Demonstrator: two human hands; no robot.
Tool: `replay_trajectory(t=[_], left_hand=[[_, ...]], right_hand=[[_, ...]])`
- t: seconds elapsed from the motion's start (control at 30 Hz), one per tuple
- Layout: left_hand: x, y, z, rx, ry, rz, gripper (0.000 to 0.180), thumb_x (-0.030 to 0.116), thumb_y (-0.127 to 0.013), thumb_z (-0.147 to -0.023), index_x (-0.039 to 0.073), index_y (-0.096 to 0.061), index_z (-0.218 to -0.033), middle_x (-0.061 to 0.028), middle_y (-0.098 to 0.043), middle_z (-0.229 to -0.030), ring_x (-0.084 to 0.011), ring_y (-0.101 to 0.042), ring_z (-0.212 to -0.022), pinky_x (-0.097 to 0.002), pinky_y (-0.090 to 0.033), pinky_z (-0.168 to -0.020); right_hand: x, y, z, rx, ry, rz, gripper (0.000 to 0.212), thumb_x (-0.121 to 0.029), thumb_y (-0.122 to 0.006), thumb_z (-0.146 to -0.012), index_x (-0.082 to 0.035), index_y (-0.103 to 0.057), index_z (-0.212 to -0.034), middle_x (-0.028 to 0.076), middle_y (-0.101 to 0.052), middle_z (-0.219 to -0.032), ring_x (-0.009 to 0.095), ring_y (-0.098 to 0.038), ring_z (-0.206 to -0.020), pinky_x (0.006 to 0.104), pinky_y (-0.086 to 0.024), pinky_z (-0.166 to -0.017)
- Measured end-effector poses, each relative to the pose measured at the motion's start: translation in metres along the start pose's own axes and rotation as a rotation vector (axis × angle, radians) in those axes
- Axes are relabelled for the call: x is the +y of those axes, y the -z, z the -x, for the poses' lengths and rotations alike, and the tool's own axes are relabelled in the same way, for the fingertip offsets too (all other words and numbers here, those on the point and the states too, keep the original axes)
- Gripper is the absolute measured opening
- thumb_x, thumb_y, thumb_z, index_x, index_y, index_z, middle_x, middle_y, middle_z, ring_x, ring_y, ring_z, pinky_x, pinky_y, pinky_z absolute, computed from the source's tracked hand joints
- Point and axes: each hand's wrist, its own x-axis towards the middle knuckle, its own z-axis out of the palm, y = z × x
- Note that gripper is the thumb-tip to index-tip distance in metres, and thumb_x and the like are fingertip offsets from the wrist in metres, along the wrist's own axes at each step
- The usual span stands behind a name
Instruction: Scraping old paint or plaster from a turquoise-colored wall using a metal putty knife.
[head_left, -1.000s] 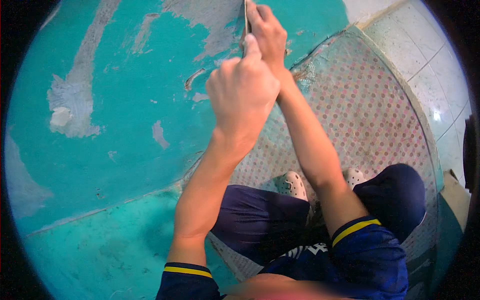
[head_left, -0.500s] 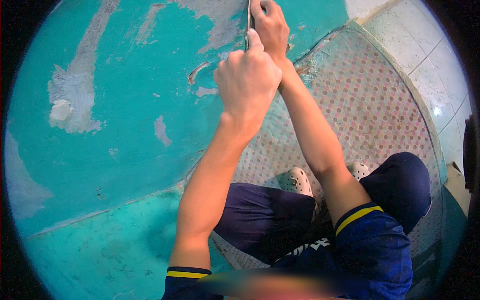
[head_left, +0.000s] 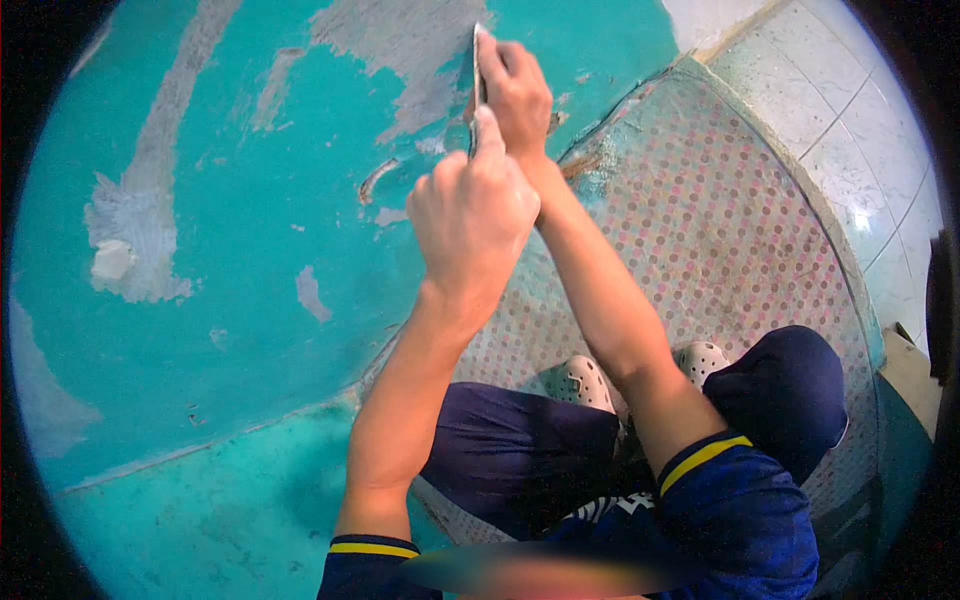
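Note:
Both my hands grip one thin, flat, blade-like tool (head_left: 478, 75), seen nearly edge-on against a turquoise painted surface (head_left: 270, 210). My left hand (head_left: 473, 220) is the nearer one, a fist around the tool's near end with a finger stretched along it. Farther up, my right hand (head_left: 518, 105) closes on the tool from its right side, fingertips near the far tip. My wrists overlap. Close to the tool's left lies a large grey patch (head_left: 400, 50) where the paint is gone. A curved raised flake (head_left: 377, 180) sits left of my left hand.
A grey strip (head_left: 155, 190) and a whitish lump (head_left: 113, 260) mark the surface at left. Below right is a dotted floor (head_left: 730, 220), where my perforated clogs (head_left: 585, 385) rest. White tiles (head_left: 830, 110) border it. A seam (head_left: 230, 437) crosses the turquoise at lower left.
The whole view has shifted, so hands and surface sit lower in the picture and the tool's far tip now shows. Both hands still grip the tool, nearly unmoved against the surface.

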Motion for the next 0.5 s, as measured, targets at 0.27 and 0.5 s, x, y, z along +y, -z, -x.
replay_trajectory(t=[0.27, 0.5], left_hand=[[0.007, 0.009, 0.004, -0.089, 0.042, 0.02, 0.036, 0.008, -0.057, -0.079, -0.001, -0.069, -0.111, -0.0187, -0.061, -0.06, -0.034, -0.061, -0.052, -0.0445, -0.046, -0.05], [0.013, 0.003, -0.008, -0.038, 0.014, -0.022, 0.032, 0.006, -0.059, -0.078, 0.001, -0.071, -0.106, -0.0193, -0.06, -0.058, -0.033, -0.061, -0.051, -0.0442, -0.046, -0.049]], right_hand=[[0.01, 0.004, 0.0, -0.056, -0.029, -0.059, 0.043, -0.005, -0.061, -0.079, -0.01, -0.062, -0.122, 0.012, -0.06, -0.093, 0.031, -0.061, -0.083, 0.0396, -0.051, -0.067], [0.004, 0.019, -0.014, -0.115, -0.088, -0.035, 0.036, -0.008, -0.061, -0.084, -0.008, -0.063, -0.119, 0.01, -0.06, -0.087, 0.029, -0.062, -0.08, 0.0389, -0.052, -0.067]])
